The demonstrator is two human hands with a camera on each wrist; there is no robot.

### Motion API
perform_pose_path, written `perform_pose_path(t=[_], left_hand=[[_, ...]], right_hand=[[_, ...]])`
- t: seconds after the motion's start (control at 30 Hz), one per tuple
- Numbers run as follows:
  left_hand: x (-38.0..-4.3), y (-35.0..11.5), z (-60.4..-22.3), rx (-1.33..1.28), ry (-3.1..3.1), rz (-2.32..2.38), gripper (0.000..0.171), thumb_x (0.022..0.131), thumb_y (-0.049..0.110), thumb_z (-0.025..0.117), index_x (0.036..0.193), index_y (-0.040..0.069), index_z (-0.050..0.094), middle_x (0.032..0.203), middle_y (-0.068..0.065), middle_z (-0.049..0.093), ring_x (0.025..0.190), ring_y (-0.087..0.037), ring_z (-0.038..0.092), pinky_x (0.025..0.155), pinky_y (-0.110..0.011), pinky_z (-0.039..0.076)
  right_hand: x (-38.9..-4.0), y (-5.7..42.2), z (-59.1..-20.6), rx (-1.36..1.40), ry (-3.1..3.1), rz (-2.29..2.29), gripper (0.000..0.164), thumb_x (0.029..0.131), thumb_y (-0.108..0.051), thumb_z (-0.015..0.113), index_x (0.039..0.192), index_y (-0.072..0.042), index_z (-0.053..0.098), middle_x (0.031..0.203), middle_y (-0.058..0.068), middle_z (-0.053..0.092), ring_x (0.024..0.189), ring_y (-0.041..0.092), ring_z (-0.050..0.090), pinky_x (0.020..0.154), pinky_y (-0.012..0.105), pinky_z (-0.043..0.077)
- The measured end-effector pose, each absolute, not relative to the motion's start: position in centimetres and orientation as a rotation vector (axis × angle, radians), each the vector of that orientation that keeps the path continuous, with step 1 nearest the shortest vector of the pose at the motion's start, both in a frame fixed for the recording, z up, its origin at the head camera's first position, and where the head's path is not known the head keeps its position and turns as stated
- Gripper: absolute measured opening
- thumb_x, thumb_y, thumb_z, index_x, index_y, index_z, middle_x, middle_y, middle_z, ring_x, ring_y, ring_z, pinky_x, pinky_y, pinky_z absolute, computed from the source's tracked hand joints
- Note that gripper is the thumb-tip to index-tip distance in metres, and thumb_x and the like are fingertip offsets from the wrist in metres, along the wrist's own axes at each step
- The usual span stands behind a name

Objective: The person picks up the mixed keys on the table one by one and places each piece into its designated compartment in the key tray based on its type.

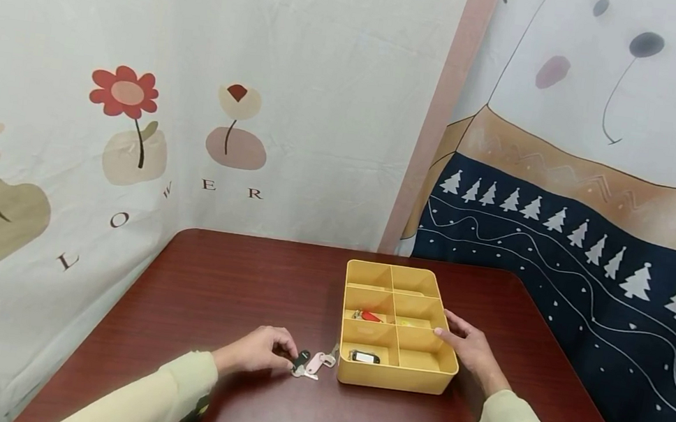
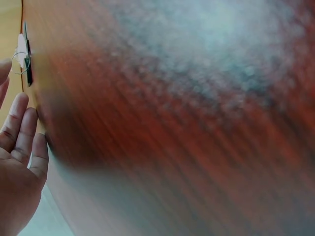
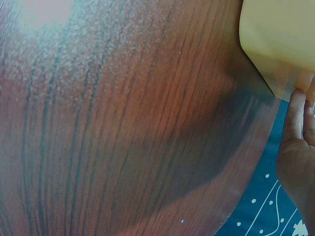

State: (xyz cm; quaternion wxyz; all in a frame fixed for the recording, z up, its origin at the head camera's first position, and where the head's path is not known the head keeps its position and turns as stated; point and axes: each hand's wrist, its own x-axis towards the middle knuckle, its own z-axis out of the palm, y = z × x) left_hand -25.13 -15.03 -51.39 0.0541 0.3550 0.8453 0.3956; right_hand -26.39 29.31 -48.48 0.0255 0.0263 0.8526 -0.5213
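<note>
With its fingertips at the near end, my left hand pinches a black key tag with a silver key. Just right of that lies a pink key tag against the box. In the left wrist view, a key ring shows by the fingertips, while the other fingers of my left hand stay extended. My right hand holds the right wall of a yellow divided box, thumb over the rim and fingers along the outside; the right wrist view shows these fingers against the wall.
Inside the box, a red key tag sits in the left middle compartment and a black tag with a white label in the near left one. The brown table backs onto a flower-print curtain and a dark tree-print one.
</note>
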Motion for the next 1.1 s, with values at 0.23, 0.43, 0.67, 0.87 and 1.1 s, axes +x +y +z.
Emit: perform_pose_path(t=[0.23, 0.43, 0.67, 0.87, 1.1], left_hand=[[-25.3, -15.0, -51.7, 1.218, 2.649, 1.064, 0.012, 0.076, 0.012, 0.082, 0.086, 0.014, 0.075, 0.092, 0.009, 0.065, 0.089, -0.008, 0.058, 0.081, -0.027, 0.046], [-25.3, -14.9, -51.9, 1.288, 2.708, 0.969, 0.011, 0.075, 0.013, 0.081, 0.083, 0.016, 0.075, 0.092, 0.011, 0.064, 0.089, -0.005, 0.055, 0.080, -0.027, 0.044], [-25.1, -14.7, -51.7, 1.290, 2.740, 0.907, 0.009, 0.075, 0.013, 0.080, 0.079, 0.018, 0.073, 0.090, 0.012, 0.061, 0.087, -0.003, 0.052, 0.079, -0.026, 0.042], [-25.1, -14.7, -51.5, 1.302, 2.742, 0.886, 0.010, 0.077, 0.014, 0.080, 0.077, 0.019, 0.072, 0.089, 0.012, 0.061, 0.087, -0.003, 0.053, 0.079, -0.025, 0.043], [-25.3, -14.9, -50.8, 1.242, 2.681, 1.006, 0.005, 0.080, 0.010, 0.077, 0.079, 0.013, 0.073, 0.089, 0.008, 0.063, 0.086, -0.004, 0.057, 0.079, -0.025, 0.047]], right_hand=[[-26.3, 29.2, -48.3, 0.098, 2.633, -1.605, 0.065, 0.096, -0.027, 0.067, 0.152, -0.007, 0.039, 0.144, 0.024, 0.048, 0.126, 0.036, 0.048, 0.104, 0.048, 0.042], [-26.2, 29.2, -48.2, 0.097, 2.622, -1.617, 0.065, 0.096, -0.026, 0.067, 0.152, -0.006, 0.039, 0.145, 0.024, 0.047, 0.127, 0.036, 0.048, 0.104, 0.049, 0.041], [-26.2, 29.2, -48.3, 0.092, 2.633, -1.606, 0.065, 0.096, -0.026, 0.067, 0.151, -0.006, 0.039, 0.144, 0.024, 0.048, 0.126, 0.036, 0.048, 0.104, 0.049, 0.041], [-26.2, 29.2, -48.2, 0.083, 2.639, -1.606, 0.064, 0.096, -0.025, 0.067, 0.151, -0.006, 0.040, 0.141, 0.024, 0.050, 0.123, 0.035, 0.050, 0.103, 0.047, 0.043], [-26.3, 29.3, -48.4, 0.076, 2.656, -1.593, 0.065, 0.096, -0.026, 0.067, 0.151, -0.005, 0.040, 0.142, 0.024, 0.049, 0.123, 0.034, 0.050, 0.101, 0.045, 0.043]])
